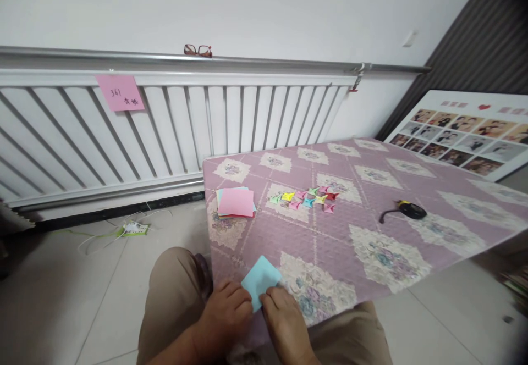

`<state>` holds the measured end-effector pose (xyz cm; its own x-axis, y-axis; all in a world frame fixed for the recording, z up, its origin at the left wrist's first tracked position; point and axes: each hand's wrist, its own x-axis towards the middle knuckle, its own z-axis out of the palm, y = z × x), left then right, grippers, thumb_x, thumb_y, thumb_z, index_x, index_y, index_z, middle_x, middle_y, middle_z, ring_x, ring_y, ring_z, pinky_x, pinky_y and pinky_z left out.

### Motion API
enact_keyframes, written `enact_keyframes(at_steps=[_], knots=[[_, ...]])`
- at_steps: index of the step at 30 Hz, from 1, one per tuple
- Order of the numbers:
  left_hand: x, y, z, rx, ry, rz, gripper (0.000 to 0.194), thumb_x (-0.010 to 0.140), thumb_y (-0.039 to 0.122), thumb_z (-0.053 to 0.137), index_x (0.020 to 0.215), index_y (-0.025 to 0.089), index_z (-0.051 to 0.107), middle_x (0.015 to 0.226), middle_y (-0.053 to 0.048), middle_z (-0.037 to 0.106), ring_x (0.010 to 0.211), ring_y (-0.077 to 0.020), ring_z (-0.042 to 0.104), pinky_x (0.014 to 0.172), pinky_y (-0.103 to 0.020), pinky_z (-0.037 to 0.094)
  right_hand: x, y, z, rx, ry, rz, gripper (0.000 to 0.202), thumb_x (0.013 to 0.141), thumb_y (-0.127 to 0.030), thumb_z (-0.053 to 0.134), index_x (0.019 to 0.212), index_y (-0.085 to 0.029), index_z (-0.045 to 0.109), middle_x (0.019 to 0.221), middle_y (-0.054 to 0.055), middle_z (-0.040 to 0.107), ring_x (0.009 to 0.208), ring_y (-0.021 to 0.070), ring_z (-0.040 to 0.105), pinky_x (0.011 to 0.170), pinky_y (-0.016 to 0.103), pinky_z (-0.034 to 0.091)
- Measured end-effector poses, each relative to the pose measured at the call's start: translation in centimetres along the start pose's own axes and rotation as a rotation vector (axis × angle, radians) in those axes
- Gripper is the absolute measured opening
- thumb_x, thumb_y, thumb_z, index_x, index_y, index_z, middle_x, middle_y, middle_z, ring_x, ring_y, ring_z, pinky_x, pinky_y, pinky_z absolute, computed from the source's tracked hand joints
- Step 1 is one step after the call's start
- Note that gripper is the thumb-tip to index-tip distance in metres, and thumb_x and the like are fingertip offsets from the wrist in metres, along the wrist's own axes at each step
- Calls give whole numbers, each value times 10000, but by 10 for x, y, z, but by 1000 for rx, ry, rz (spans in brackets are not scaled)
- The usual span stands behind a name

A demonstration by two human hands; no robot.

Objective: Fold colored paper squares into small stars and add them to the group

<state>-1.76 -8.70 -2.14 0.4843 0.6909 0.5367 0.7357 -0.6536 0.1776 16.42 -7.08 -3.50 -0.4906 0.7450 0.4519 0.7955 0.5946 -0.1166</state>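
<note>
Blue sheet point(260, 277) being held at the near edge of the table point(274, 238)

In the head view, the blue sheet is being kept turned cornerwise, its far corner pointing away over the cloth-covered table. Its lower right edge is being gripped by the right hand point(284, 316), whose bent fingertips are being pressed onto the paper. Its lower left edge is being touched by the left hand point(230, 304), with the fingers curled; whether the paper is being pinched there cannot be told, since the thumb is being hidden.

Farther back at the left, a stack of coloured paper point(236, 203) is being topped by a pink sheet. To its right, a cluster of small folded paper pieces point(308, 203) is being displayed in green, yellow, pink, blue and red. Well apart on the right, a black object with a strap point(412, 210) is being supported by the same table.

Behind, a pink note point(119, 93) is being held against the radiator point(235, 115), and glasses point(198, 51) are being carried by the pipe point(289, 64) above. A board of printed pictures point(462, 131) is being partly shown beyond the table's right side.
</note>
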Motion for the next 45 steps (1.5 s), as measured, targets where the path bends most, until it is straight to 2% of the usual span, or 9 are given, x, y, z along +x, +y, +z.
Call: enact_keyframes(at_steps=[2,5,9,14,20,25,30,35,45], knots=[[-4,11,-6,-88,19,44,91,884,221,479,877,197,566,834,-27,618,782,-169,549,761,-325,429,-3,5,-4,47,20,-31,200,889,-98,436,841,-225,583,829,13,608,757,164,543,706,281,422],[-13,18,-9,-140,57,29,258,852,308,533,1071,173,537,987,-88,618,886,-213,559,807,-355,452,-7,15,-9,141,67,-44,231,895,-100,397,886,-221,593,879,25,628,818,169,570,752,294,460],[-18,10,-5,-103,6,-117,365,806,107,469,1159,191,510,1083,-98,589,966,-222,549,844,-365,454,-12,26,-11,227,98,-21,246,874,-86,397,901,-219,602,901,31,641,846,169,592,769,294,491],[-8,2,7,-77,-19,-175,303,824,78,450,1075,207,561,986,-63,607,883,-212,539,790,-363,441,-16,30,-10,288,166,-27,250,845,-56,412,886,-220,597,871,24,647,802,153,606,726,265,502],[2,2,19,-61,-64,-223,140,814,111,531,791,216,620,791,-25,599,763,-181,508,720,-327,375,-19,31,-9,309,96,-11,279,792,-15,426,847,-230,595,844,22,649,789,167,601,731,308,483],[0,0,20,-112,-76,-254,134,764,114,577,783,227,644,780,-22,603,772,-188,513,710,-336,347,-15,33,-12,310,21,36,354,735,-19,482,974,-244,616,965,39,642,973,216,576,854,384,442],[0,2,18,-148,-66,-402,136,751,129,567,773,229,657,780,-25,596,781,-193,518,724,-346,347,-9,33,-13,309,2,106,198,773,-81,535,837,-251,614,930,27,625,949,218,570,803,366,438],[0,2,20,-140,-137,-571,130,801,233,589,673,211,603,758,-16,578,788,-202,523,759,-375,354,-9,34,-12,312,-41,166,116,844,-180,546,843,-271,618,956,23,615,959,221,558,824,373,425],[10,2,24,-54,-182,-623,235,860,311,529,662,207,600,746,-22,595,772,-213,523,752,-382,347,-5,29,-4,222,37,298,237,909,-296,466,724,-247,606,900,33,610,898,223,553,769,372,402]])
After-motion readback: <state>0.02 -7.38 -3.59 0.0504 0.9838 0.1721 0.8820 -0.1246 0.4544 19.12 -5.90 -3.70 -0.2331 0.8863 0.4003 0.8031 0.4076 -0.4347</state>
